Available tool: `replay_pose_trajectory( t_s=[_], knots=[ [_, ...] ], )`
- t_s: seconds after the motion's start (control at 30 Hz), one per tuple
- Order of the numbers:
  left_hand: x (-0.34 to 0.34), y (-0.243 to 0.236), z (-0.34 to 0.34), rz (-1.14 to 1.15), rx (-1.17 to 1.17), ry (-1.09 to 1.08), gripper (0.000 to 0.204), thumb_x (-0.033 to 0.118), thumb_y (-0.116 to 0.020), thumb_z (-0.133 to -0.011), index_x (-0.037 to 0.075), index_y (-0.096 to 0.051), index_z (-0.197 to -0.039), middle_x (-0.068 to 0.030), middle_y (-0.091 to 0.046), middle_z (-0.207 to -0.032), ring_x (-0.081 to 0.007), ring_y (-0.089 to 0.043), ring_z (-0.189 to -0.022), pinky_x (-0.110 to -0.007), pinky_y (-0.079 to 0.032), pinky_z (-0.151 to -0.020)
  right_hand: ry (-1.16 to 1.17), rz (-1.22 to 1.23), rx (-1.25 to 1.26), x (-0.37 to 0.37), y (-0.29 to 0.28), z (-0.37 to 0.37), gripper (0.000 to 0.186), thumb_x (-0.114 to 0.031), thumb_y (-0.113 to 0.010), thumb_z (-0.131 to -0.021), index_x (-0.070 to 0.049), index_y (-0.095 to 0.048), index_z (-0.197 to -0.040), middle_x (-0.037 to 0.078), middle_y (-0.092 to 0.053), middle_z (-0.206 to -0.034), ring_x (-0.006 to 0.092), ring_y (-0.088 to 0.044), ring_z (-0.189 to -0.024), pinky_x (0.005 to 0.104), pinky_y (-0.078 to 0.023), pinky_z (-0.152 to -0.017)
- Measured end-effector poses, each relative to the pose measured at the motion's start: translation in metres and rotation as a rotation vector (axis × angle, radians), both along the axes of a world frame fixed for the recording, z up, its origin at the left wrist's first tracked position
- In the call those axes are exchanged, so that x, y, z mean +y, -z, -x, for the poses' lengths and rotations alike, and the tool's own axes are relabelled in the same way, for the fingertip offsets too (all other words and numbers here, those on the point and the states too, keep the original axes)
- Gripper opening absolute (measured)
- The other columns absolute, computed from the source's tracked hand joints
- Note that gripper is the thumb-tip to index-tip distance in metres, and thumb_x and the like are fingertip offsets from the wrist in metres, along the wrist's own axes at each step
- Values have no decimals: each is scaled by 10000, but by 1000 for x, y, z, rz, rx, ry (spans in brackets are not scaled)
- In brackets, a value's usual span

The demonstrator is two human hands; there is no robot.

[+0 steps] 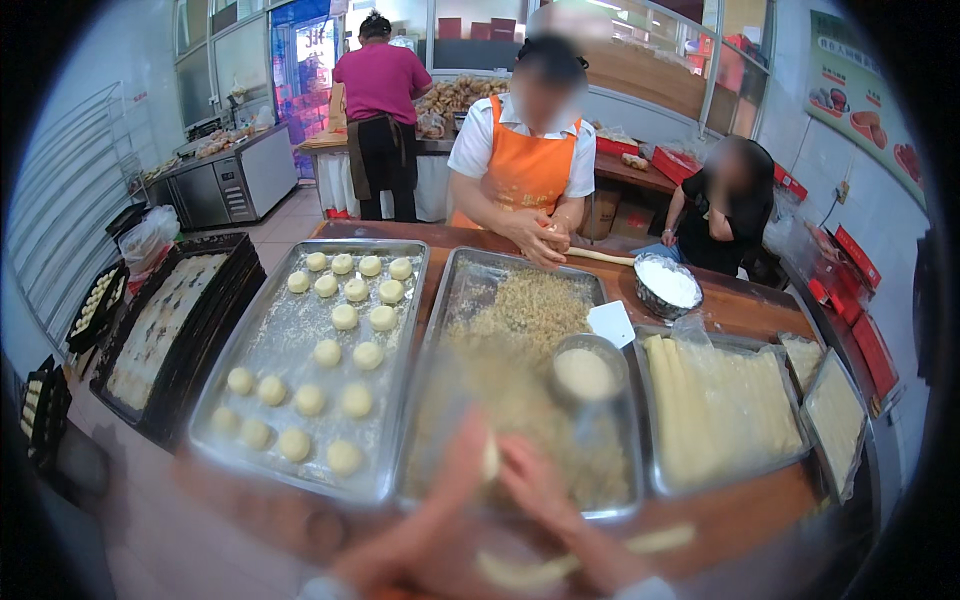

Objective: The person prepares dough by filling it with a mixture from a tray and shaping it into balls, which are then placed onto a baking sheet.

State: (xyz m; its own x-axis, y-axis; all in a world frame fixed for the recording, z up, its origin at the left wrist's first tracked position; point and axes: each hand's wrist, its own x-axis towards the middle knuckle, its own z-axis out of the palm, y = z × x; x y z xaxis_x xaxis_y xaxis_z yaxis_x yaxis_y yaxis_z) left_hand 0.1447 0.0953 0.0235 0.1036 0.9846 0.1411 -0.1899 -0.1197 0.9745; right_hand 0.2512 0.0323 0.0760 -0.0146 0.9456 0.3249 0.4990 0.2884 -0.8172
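Note:
My left hand (460, 445) and my right hand (522, 470) meet over the lower half of the middle tray (430, 400), both blurred and closed around a pale dough piece (490, 458). The tray holds crumbly filling (530, 310), with a steel bowl of pale grains (588, 375) at its right. A tray with several round dough balls (342, 459) lies to the left. Below my hands, a dough strip (540, 572) lies on the wooden table.
Long dough rolls (720, 420) fill the right tray, near a flour bowl (668, 285) and white scraper (610, 325). A co-worker in an orange apron (515, 175) works opposite; two other people are behind and right. Stacked dark trays (160, 330) stand left.

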Motion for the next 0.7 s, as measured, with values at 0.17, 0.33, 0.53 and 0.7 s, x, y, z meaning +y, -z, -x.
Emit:
replay_pose_trajectory(
  t_s=[0.17, 0.33, 0.53, 0.7],
  knots=[
    [-7, -9, -2, 15, 77, -108, 313, 230, -390, -920, -6, -583, -992, -92, -597, -970, -149, -549, -874, -278, -424, -793, 157, -27, 133, -8, 13, 15, 337, -16, -558, -780, -3, -527, -1115, 157, -549, -1082, 279, -565, -952, 307, -452, -810],
    [-6, -9, -2, -161, 148, -184, 227, 196, -440, -901, 14, -575, -893, -77, -592, -892, -140, -551, -794, -270, -437, -743, 124, -179, -15, -3, 7, 22, 320, -4, -570, -769, 1, -539, -1087, 162, -549, -1077, 293, -565, -947, 328, -455, -809],
    [2, 10, 1, -80, -57, -175, 190, 201, -456, -895, 30, -534, -914, -71, -575, -849, -141, -543, -800, -275, -439, -744, 156, -338, -183, -4, 5, 29, 325, -5, -576, -760, -10, -541, -1084, 164, -553, -1050, 313, -544, -972, 344, -448, -820],
    [-14, -3, 3, 59, 6, -121, 250, 218, -431, -905, 15, -537, -1004, -92, -576, -985, -164, -545, -893, -288, -437, -794, 73, -245, -83, 0, 20, 18, 298, 0, -574, -771, -20, -548, -1068, 108, -584, -983, 245, -578, -874, 301, -461, -764]
  ],
)
